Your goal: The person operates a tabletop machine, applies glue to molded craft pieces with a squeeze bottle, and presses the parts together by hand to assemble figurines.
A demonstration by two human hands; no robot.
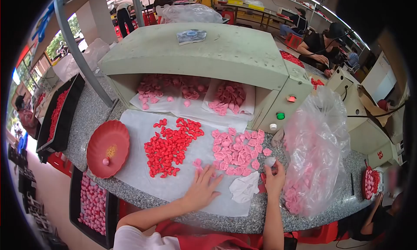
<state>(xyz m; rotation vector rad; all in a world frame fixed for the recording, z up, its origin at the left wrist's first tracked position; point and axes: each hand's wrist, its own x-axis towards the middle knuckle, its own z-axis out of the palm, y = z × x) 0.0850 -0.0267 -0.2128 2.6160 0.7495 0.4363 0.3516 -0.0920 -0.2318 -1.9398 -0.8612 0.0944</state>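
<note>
On the white sheet [134,150], my left hand [202,189] reaches over a few pink pieces [198,162], fingers spread. My right hand [274,180] pinches a small whitish round piece [270,162] at the sheet's right edge. Many pink petal-like pieces [236,152] lie between the hands and the oven-like box [195,50]. Several small red pieces [167,150] are heaped left of them. A crumpled white cloth [244,187] rests between my hands, with something red partly hidden beside my right hand.
The box holds more pink pieces on white cloths. A red scalloped bowl [97,148] stands left; a black crate [108,211] of pink balls is below it. A clear bag [319,159] of pink pieces stands right. Other people sit at the right and in the background.
</note>
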